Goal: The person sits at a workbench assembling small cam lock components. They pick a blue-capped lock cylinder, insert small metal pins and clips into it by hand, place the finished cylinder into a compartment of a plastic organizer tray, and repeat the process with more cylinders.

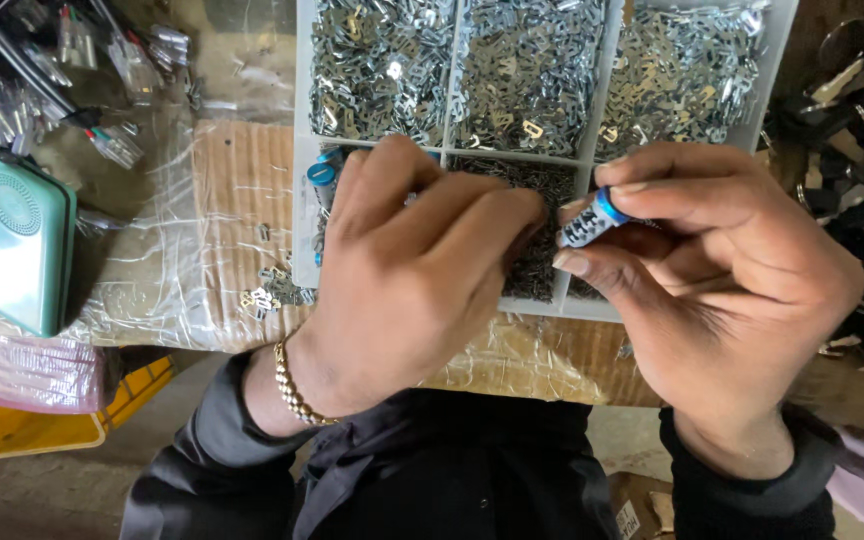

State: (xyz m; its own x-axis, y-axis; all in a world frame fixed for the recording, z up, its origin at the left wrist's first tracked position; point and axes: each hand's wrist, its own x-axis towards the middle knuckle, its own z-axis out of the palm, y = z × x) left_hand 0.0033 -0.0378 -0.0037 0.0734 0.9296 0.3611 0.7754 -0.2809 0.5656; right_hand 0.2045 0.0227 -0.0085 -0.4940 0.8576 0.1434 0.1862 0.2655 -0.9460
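Cardboard covered with crinkled clear plastic sheeting (167, 290) forms the work surface beneath both hands. At the centre, the right hand (717, 300) pinches a small cylindrical part with a blue cap and a black-and-white body (592, 222) between thumb and fingers, its blue end pointing up and away from the person. The left hand (417, 275) sits just beside it, fingers curled downward with the fingertips close to the small part and over a compartment of fine dark metal pieces (537, 230); whether those fingers pinch anything cannot be told, as the back of the hand hides them. A gold beaded bracelet (292, 385) circles the left wrist, and dark sleeves (202, 450) cover both forearms. Directly beyond the hands lies a white plastic divided tray (302, 150), its far compartments heaped with small silvery stamped metal pieces (527, 70). Another blue-capped cylinder (322, 172) peeks out just beyond the left knuckles. A few loose silvery pieces (262, 295) lie on the cardboard left of the left hand. Farther left rests a teal rectangular device with a round grille (22, 240), with a yellow plastic bin (22, 425) nearer the person. To the right of the right hand lies a pile of dark and silvery metal parts (857, 130).
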